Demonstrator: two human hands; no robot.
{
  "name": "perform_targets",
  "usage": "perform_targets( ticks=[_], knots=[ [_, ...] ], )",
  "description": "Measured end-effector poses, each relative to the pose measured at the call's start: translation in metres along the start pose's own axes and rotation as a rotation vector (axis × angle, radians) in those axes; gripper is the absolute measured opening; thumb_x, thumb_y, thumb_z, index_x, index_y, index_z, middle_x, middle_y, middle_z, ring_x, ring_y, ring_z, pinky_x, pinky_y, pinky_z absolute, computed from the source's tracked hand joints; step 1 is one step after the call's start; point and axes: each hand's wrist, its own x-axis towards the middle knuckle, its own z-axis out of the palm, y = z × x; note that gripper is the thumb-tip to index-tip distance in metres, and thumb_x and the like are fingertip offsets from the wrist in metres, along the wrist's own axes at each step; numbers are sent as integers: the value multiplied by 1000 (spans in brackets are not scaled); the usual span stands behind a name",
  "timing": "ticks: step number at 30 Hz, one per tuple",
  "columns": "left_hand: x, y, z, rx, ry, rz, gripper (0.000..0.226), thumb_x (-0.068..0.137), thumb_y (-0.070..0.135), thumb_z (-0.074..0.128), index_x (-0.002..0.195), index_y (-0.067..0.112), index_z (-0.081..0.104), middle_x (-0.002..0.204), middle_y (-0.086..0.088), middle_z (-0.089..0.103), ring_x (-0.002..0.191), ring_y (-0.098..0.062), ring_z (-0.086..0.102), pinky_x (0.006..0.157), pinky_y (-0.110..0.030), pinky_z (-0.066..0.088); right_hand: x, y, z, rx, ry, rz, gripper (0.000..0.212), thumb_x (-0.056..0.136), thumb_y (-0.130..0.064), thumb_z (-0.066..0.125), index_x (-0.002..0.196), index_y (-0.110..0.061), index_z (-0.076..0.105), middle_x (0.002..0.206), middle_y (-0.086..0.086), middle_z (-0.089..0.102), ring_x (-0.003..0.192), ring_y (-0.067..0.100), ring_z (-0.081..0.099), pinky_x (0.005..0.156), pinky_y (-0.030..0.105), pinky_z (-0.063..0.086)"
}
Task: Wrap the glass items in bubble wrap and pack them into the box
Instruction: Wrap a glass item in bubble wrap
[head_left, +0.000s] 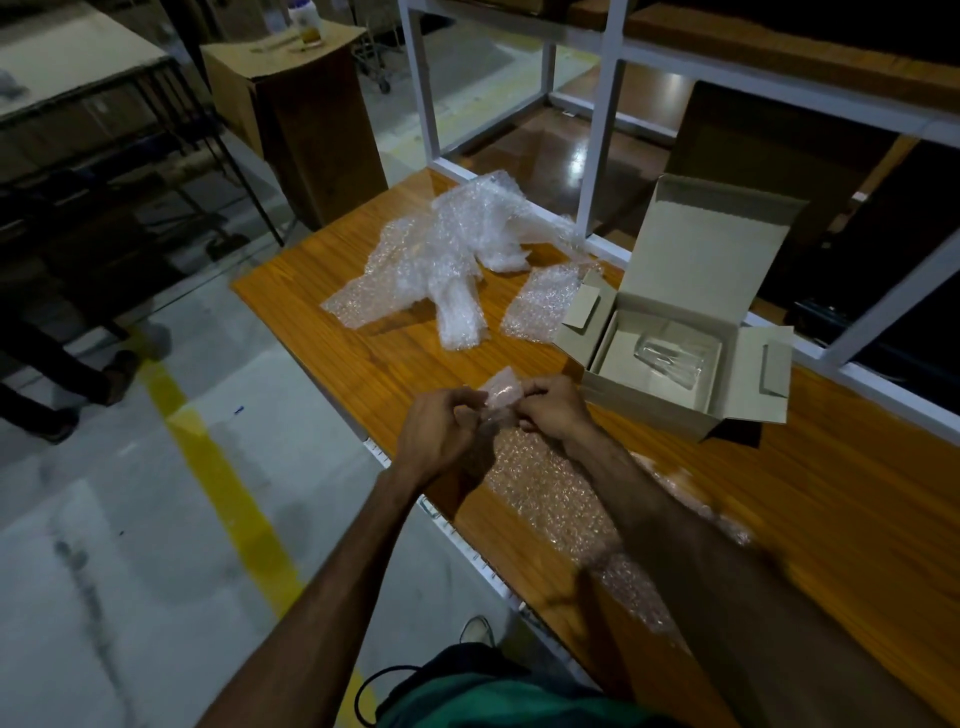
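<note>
At frame centre, both hands, left hand (441, 434) and right hand (553, 408), pinched a bubble-wrapped bundle (498, 397); folding ends snugly would suit the box (675, 353).

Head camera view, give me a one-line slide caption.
Both hands pinch a bubble-wrapped piece beside the open box.

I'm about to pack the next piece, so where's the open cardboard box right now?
In the head view the open box sits on the wooden table, right of the hands, with a clear glass lying inside.
</note>
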Motion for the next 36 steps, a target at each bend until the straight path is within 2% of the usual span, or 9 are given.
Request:
perform_targets(
  ticks=[3, 8, 13, 18, 22, 24, 26, 29, 36],
  knots=[
    [-12, -4, 7, 111, 13, 140, 37, 100, 25, 49, 115, 9, 79, 138, -6, 70, 119, -21, 69, 92, -38, 59, -5, 0, -15, 121, -64, 45, 20, 102, 3, 60, 110, -11, 72, 101, 15, 74, 74, 18, 68, 64, 29, 55],
    [-21, -7, 12, 214, 27, 172, 50, 107, 45, 43, 117, 13, 80, 146, -4, 65, 126, -22, 64, 100, -41, 55, -3, 4, -32, 75, 48, -57, 18, 109, -25, 58, 113, -17, 73, 109, 9, 77, 77, 18, 71, 65, 33, 54],
    [-23, -6, 14, 191, 67, 197, 40, 108, 33, 45, 117, 12, 78, 143, -8, 67, 126, -24, 64, 102, -41, 53, -9, -8, -29, -215, 44, -373, 30, 102, -24, 67, 132, -27, 68, 122, -6, 67, 106, 16, 68, 87, 45, 64],
    [-19, -8, 11, 183, 59, 210, 23, 103, 21, 64, 115, 10, 80, 142, -6, 68, 123, -22, 65, 100, -40, 56, -8, -22, -26, -744, -27, -685, 47, 97, -21, 75, 142, -30, 63, 150, -8, 45, 124, 14, 54, 95, 29, 50],
    [-18, -12, 11, 113, 96, 173, 11, 95, 14, 74, 104, 10, 81, 134, -1, 72, 114, -15, 68, 93, -38, 59, -6, -24, -26, -786, -98, -669, 38, 100, -21, 71, 137, -26, 66, 144, -6, 58, 122, 10, 56, 100, 33, 49],
    [-18, -14, 13, 1, 188, 86, 17, 95, 11, 74, 110, 14, 79, 122, 1, 77, 106, -8, 68, 90, -35, 60, -5, -23, -28, -708, -143, -630, 34, 100, -20, 70, 133, -26, 66, 130, -8, 64, 97, 1, 63, 76, 27, 53],
    [-14, -14, 13, -60, 245, -10, 23, 95, 16, 75, 117, 16, 77, 117, 2, 77, 105, -8, 68, 91, -36, 59, -2, -22, -30, -714, -164, -615, 36, 98, -23, 72, 132, -30, 63, 119, -14, 64, 90, 1, 64, 66, 22, 48],
    [-6, -10, 11, -44, 113, -67, 44, 94, 30, 76, 134, 12, 70, 130, -4, 73, 115, -17, 67, 96, -39, 57, 4, -26, -32, -757, -174, -627, 35, 96, -21, 76, 128, -28, 63, 99, -22, 55, 82, -3, 61, 59, 15, 41],
    [8, -10, 10, 13, -1, -81, 48, 92, 30, 78, 133, 8, 68, 127, -9, 70, 107, -21, 66, 86, -36, 59, 22, -32, -34, -807, -254, -533, 59, 86, -30, 86, 139, -20, 63, 131, 1, 67, 114, 17, 63, 94, 40, 56]
  ],
)
